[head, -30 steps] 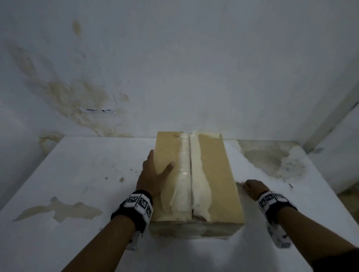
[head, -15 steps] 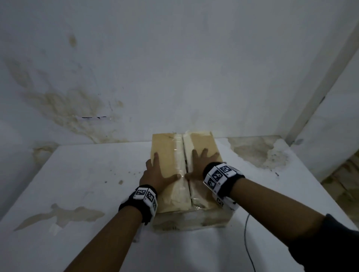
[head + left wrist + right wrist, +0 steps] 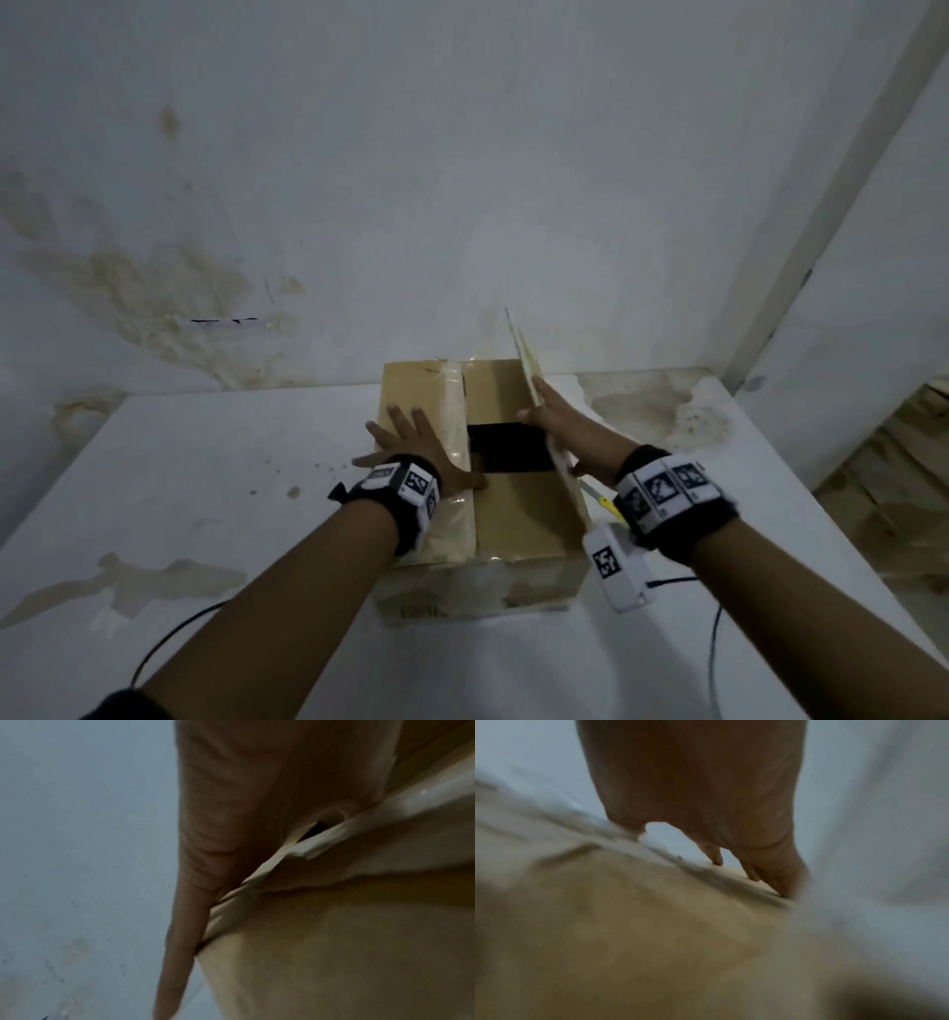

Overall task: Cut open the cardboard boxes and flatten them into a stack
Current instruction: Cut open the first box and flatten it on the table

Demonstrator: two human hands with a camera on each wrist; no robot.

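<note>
A brown cardboard box [image 3: 477,586] stands on the white table [image 3: 205,488], its top seam split. My left hand [image 3: 411,442] lies flat with fingers spread on the taped left flap [image 3: 421,385]; the left wrist view shows a straight finger [image 3: 180,943] along the flap's edge [image 3: 334,943]. My right hand [image 3: 560,421] grips the right flap [image 3: 524,349], thumb inside and fingers outside, holding it upright. A dark opening [image 3: 508,447] shows between the inner flaps. The right wrist view is blurred: fingers [image 3: 706,801] meet the cardboard [image 3: 654,923].
A yellow-handled cutter [image 3: 602,501] lies on the table beside the box, under my right wrist. Thin cables [image 3: 169,637] trail over the near table. A stained wall stands close behind the box. The table's right edge drops to the floor [image 3: 883,488].
My right hand came from the table onto the box top, then lifted the right flap upright, exposing the inside. My left hand stayed pressed on the left flap.
</note>
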